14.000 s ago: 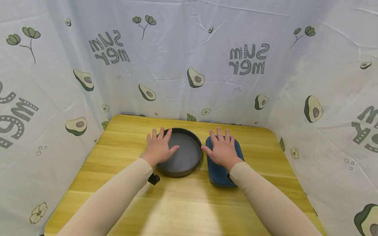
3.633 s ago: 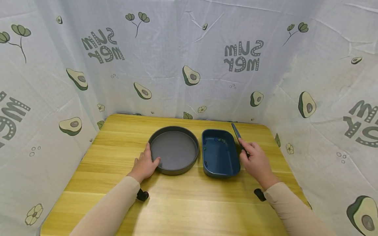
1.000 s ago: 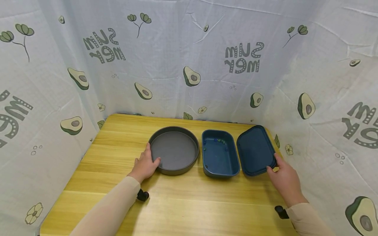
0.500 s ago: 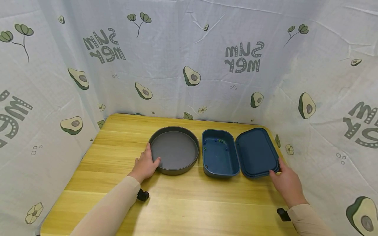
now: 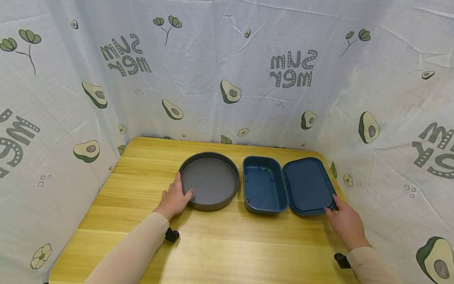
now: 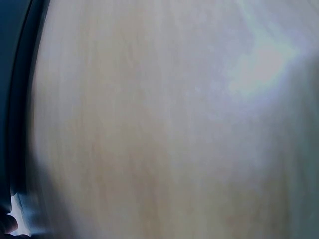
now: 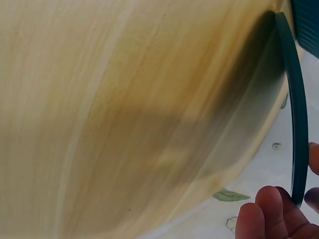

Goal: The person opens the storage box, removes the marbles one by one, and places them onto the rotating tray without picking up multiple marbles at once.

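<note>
A dark grey round cake pan [image 5: 211, 181] sits left of centre. My left hand [image 5: 173, 199] grips its near-left rim, thumb over the inside and fingers along the outer wall. Beside it stands an uncovered blue rectangular food container [image 5: 264, 193]. Several small blue and green marbles [image 5: 264, 169] lie in it, mostly toward the far end. My right hand [image 5: 345, 221] pinches the near-right corner of the container's blue lid [image 5: 308, 185]. In the right wrist view the lid [image 7: 298, 109] slants, its held end raised off the table. Its other side lies close against the container.
A yellow wood-grain table [image 5: 220, 252] bears everything. Hanging cloth [image 5: 198, 79] with avocado prints closes in the back and both sides. A black wrist camera [image 5: 172, 235] sits under the left wrist, another [image 5: 341, 260] by the right.
The lid first covered the container, then was held edge-on at its right. Over the last second my right hand has lowered it slightly toward me and flatter. My left hand keeps still.
</note>
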Available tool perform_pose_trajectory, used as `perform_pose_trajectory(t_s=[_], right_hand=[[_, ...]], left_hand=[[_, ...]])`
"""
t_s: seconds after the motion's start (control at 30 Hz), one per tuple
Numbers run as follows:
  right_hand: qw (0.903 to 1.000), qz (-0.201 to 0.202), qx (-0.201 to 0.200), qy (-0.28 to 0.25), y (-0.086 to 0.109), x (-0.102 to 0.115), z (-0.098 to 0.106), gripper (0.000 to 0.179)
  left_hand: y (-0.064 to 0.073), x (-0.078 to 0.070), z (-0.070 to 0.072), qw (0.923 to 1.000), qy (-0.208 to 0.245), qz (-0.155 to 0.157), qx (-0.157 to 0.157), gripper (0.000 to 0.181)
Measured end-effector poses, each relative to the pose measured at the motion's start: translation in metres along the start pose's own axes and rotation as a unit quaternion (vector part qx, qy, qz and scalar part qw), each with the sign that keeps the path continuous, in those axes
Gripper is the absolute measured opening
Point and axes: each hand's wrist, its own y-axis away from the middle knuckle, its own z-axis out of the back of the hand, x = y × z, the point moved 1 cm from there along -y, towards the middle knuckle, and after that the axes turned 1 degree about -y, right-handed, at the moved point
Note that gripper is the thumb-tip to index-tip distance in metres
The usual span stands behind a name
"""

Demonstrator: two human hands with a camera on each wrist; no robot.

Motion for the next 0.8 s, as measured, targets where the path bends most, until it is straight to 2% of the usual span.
perform_pose_trajectory(t_s=[0.5,0.8], right_hand=[[0.9962,-0.047,0.064,0.035,-0.006,-0.014,-0.006,0.072],[0.9949,-0.052,0.08,0.033,-0.008,-0.013,-0.008,0.074]], left_hand=[[0.001,-0.002,0.0,1.0,0.005,-0.001,-0.001,0.098],[0.002,-0.002,0.0,0.9999,0.007,-0.006,-0.006,0.097]])
